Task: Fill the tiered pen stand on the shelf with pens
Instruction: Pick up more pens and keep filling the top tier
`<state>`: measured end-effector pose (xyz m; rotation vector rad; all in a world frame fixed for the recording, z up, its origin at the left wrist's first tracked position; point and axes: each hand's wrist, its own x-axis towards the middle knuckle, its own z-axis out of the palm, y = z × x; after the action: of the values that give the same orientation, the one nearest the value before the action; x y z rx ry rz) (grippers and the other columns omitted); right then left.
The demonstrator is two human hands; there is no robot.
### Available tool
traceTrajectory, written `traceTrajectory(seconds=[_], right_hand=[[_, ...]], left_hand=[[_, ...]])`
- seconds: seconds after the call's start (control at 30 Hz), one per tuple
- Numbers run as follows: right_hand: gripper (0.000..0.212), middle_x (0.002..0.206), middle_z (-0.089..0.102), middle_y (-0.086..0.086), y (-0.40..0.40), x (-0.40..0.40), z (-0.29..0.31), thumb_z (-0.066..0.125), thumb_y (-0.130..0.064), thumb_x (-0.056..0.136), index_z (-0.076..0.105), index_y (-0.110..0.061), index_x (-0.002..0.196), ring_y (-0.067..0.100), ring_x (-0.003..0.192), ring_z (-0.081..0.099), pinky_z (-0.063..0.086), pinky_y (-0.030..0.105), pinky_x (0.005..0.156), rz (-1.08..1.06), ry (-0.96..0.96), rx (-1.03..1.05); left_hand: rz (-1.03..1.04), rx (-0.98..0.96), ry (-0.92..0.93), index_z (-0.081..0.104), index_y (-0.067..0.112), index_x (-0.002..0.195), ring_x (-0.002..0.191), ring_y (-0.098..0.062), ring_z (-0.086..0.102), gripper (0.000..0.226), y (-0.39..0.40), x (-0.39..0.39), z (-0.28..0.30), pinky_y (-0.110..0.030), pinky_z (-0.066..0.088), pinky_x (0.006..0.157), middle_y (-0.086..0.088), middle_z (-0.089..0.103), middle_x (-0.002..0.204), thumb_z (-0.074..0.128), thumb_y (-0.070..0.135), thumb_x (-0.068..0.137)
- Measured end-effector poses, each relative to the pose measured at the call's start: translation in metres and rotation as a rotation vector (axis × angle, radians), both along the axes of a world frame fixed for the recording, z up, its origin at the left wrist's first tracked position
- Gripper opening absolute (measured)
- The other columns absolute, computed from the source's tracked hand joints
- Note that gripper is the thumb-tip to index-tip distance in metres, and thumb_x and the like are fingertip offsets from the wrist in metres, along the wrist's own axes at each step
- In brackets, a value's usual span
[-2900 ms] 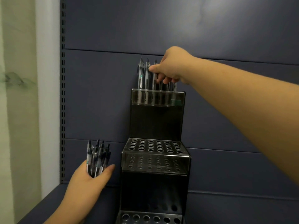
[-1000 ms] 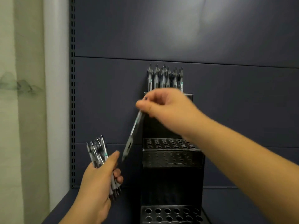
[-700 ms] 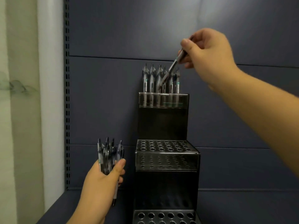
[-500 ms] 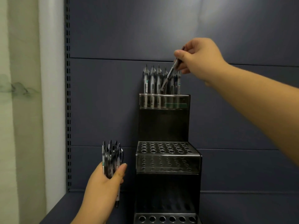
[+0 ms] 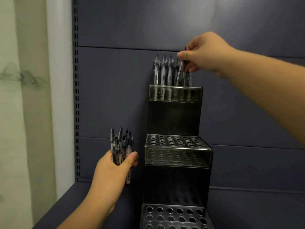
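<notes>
Two bare hands reach toward a dark, three-tiered pen stand [image 5: 177,151] that sits on a blue-grey shelf [image 5: 247,209] against a panelled back wall [image 5: 165,22] of the same colour.

The right hand [image 5: 203,52], raised at the upper right, has its fingers curled and its thumb and forefinger pinching a single pen [image 5: 180,70]. That pen slants down and to the left, with its lower end among the pens in the stand's top tier [image 5: 175,94]. A row of pens [image 5: 163,70] stands upright there, filling the tier's back holes; the ones nearest the hand are partly hidden by it.

The left hand [image 5: 115,169], lower and just left of the stand, is closed around a bundle of pens [image 5: 121,146], with the thumb pressed across the front. The pens fan out above the fist, and one tip pokes out below it.

The middle tier [image 5: 177,142] and bottom tier [image 5: 175,214] show rows of round holes with nothing in them.

A slotted metal upright [image 5: 76,96] runs down the left edge of the shelving, beside a pale wall [image 5: 24,113].

The pens are too blurred to read any brand or writing; only small green marks show on a few barrels.
</notes>
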<state>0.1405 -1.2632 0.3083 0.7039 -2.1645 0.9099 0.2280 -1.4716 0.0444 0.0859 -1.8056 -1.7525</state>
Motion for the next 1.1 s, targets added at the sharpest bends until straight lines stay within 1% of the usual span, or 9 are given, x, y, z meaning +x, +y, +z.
traceTrajectory(seconds=[0.13,0.27,0.4,0.47,0.6,0.73,0.83,0.97,1.1], right_hand=[[0.033,0.082,0.076,0.014,-0.003,0.0,-0.001,0.072,-0.03,0.094,0.069,0.002,0.101,0.016,0.071,0.077,0.065,0.035,0.073,-0.005,0.008,-0.031],[0.031,0.083,0.075,0.014,-0.001,-0.004,0.001,0.071,-0.03,0.095,0.07,0.0,0.104,0.019,0.072,0.077,0.065,0.034,0.07,0.012,-0.032,-0.054],[0.03,0.081,0.074,0.013,-0.002,-0.008,0.004,0.07,-0.029,0.096,0.07,-0.001,0.104,0.018,0.068,0.076,0.064,0.031,0.065,-0.011,-0.04,-0.064],[0.031,0.079,0.074,0.013,-0.003,-0.011,0.004,0.071,-0.029,0.096,0.069,0.001,0.103,0.018,0.067,0.076,0.062,0.03,0.061,-0.033,-0.039,-0.076],[0.028,0.082,0.075,0.015,-0.005,-0.017,0.003,0.072,-0.028,0.094,0.069,-0.001,0.099,0.018,0.066,0.075,0.062,0.03,0.06,-0.041,-0.052,-0.098],[0.026,0.078,0.075,0.012,-0.006,-0.013,0.007,0.075,-0.029,0.092,0.067,-0.005,0.09,0.02,0.069,0.076,0.063,0.031,0.063,-0.033,0.017,-0.012],[0.027,0.074,0.075,0.011,-0.007,-0.012,0.008,0.076,-0.03,0.091,0.067,-0.006,0.082,0.019,0.067,0.075,0.062,0.03,0.061,-0.043,0.039,0.031],[0.03,0.079,0.075,0.012,-0.003,-0.018,0.012,0.076,-0.031,0.091,0.067,-0.003,0.094,0.017,0.065,0.076,0.063,0.031,0.061,-0.057,-0.024,0.01],[0.029,0.078,0.075,0.013,-0.004,-0.019,0.012,0.076,-0.032,0.091,0.068,-0.004,0.09,0.015,0.062,0.075,0.062,0.029,0.06,-0.084,-0.018,0.034]], left_hand=[[-0.029,0.068,0.068,0.07,0.016,0.102,0.081,-0.011,0.075,0.013,0.001,0.0,0.019,-0.033,0.057,0.077,0.002,0.078,0.087,0.071,0.021,0.09],[-0.059,0.093,0.138,0.069,0.013,0.104,0.081,-0.017,0.075,0.014,0.001,-0.006,0.047,-0.033,0.057,0.07,-0.002,0.078,0.088,0.07,0.017,0.091],[-0.109,0.12,0.193,0.067,0.013,0.108,0.082,-0.014,0.075,0.017,0.005,-0.013,0.077,-0.032,0.056,0.072,0.0,0.078,0.091,0.07,0.018,0.092],[-0.126,0.096,0.199,0.067,0.015,0.11,0.082,-0.012,0.075,0.018,0.008,-0.016,0.086,-0.031,0.056,0.072,0.002,0.078,0.091,0.07,0.02,0.092],[-0.138,0.042,0.183,0.067,0.02,0.107,0.084,-0.01,0.075,0.015,0.013,-0.022,0.083,-0.031,0.057,0.075,0.006,0.078,0.091,0.07,0.023,0.093],[-0.133,0.026,0.17,0.068,0.021,0.106,0.084,-0.009,0.074,0.014,0.011,-0.03,0.082,-0.03,0.055,0.075,0.007,0.078,0.091,0.07,0.021,0.092],[-0.115,0.04,0.198,0.067,0.019,0.108,0.082,-0.008,0.074,0.017,0.006,-0.035,0.09,-0.029,0.054,0.073,0.007,0.078,0.09,0.071,0.022,0.092],[-0.105,0.076,0.236,0.067,0.019,0.108,0.08,-0.008,0.074,0.017,0.0,-0.036,0.096,-0.029,0.054,0.073,0.006,0.078,0.089,0.071,0.024,0.092],[-0.122,0.066,0.251,0.067,0.019,0.106,0.078,-0.007,0.073,0.016,-0.005,-0.033,0.099,-0.026,0.053,0.069,0.005,0.078,0.09,0.07,0.025,0.092]])
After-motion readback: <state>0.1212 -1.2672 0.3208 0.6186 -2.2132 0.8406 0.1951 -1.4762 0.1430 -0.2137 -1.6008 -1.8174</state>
